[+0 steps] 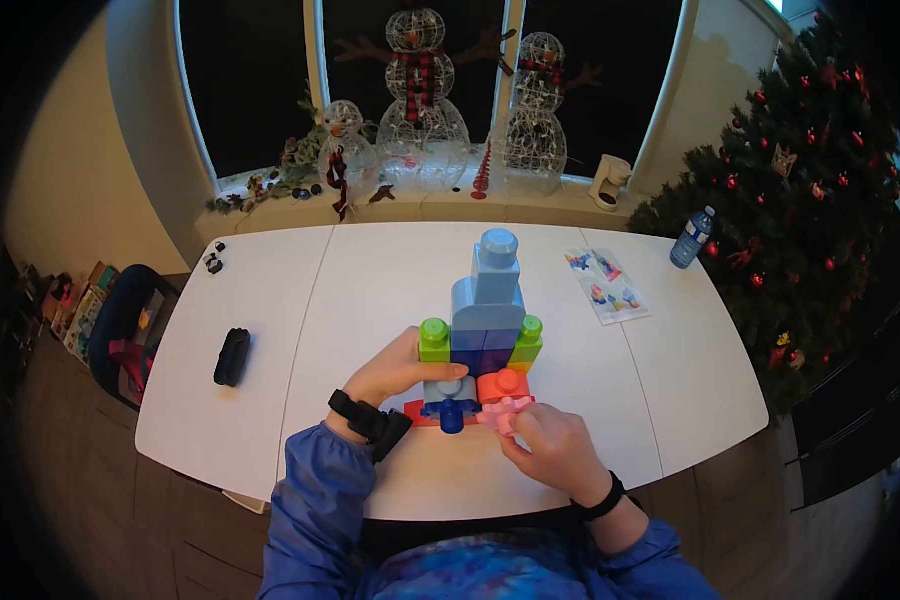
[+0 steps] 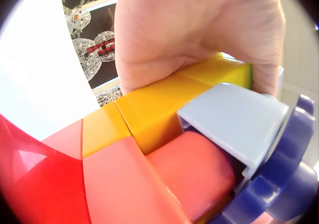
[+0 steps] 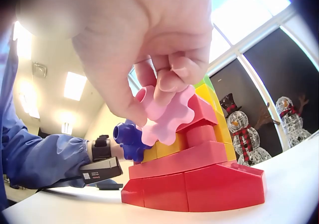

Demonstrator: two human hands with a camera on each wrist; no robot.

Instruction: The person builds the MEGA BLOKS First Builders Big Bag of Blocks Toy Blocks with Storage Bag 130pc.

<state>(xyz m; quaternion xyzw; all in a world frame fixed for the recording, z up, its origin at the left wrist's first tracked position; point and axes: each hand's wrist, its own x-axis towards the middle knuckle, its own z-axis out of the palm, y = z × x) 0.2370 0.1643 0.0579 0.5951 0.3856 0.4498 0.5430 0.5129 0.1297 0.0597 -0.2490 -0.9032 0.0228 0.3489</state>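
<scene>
A tower of large plastic building blocks (image 1: 487,312) stands on the table in front of me, light blue at the top, with green, purple and yellow below. My left hand (image 1: 392,370) grips its left side, the thumb across the front above a grey block (image 2: 232,117). On that block's front is a dark blue gear (image 1: 452,410). My right hand (image 1: 556,450) pinches a pink gear (image 3: 172,117) by its hub, close against the front of the coral block (image 1: 505,384). Red blocks (image 3: 204,189) form the base in the right wrist view.
On the white table (image 1: 370,280) lie a black case (image 1: 232,357) at left and a picture sheet (image 1: 607,285) at right. A water bottle (image 1: 692,238) stands at the far right edge. Wire snowmen (image 1: 422,130) line the windowsill, beside a Christmas tree (image 1: 790,200).
</scene>
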